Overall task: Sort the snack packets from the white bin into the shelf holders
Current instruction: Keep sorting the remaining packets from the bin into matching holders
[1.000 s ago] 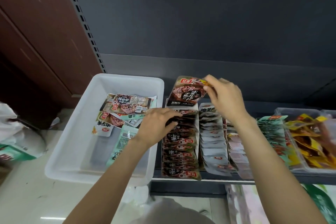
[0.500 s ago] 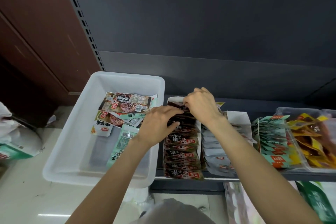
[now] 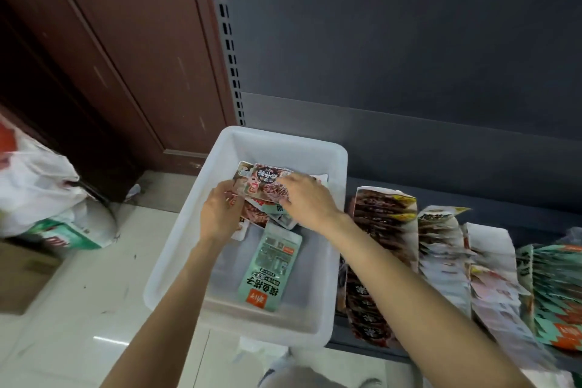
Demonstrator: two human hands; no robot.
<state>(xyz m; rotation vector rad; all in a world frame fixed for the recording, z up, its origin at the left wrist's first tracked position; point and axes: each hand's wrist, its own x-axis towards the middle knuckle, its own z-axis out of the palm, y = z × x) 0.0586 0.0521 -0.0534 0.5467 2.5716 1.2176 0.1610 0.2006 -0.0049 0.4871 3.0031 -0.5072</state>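
Two hands work inside the white bin (image 3: 189,239): left hand (image 3: 219,214) and right hand (image 3: 307,198) each pinch the brown snack packet (image 3: 263,183) at the far end; a green packet (image 3: 271,271) lies nearer.

Rightmost shelf packets (image 3: 557,293) blurred, edge-cut.

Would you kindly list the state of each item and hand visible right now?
White bin: open, partly filled.
Brown packet: topmost, gripped at both ends.
Green packet: flat on the bin floor.
Shelf rows: packed, packets overlapping.
Left hand: grip on the brown packet's left end.
Right hand: grip on its right end.
White bag: slumped on the floor.
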